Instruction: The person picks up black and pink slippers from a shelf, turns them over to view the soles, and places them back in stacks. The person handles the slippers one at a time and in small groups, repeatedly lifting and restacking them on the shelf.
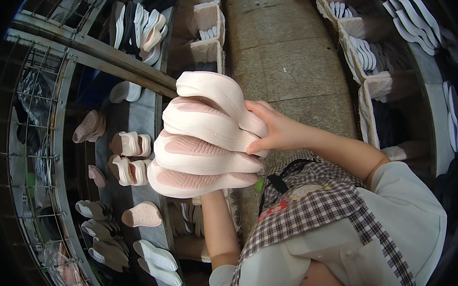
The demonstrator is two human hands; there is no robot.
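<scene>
Right hand (pixel 276 131) clamped the stack of four pink soles (pixel 207 136) from the side, fingers (pixel 256 145) curled shut on it. Left hand was hidden under the stack, grip unclear. Stack gathered, held above the conveyor belt (pixel 142 117); loose soles (pixel 130 168) lay left of the fingers, unpicked.

The floor (pixel 281 49) in the middle is bare, so a hand can pass there. On the left, the belt (pixel 142 122) carries scattered soles (pixel 128 144) with gaps between them. Bins (pixel 366 93) line the right side, and a metal rail (pixel 101 59) crosses above the belt.
</scene>
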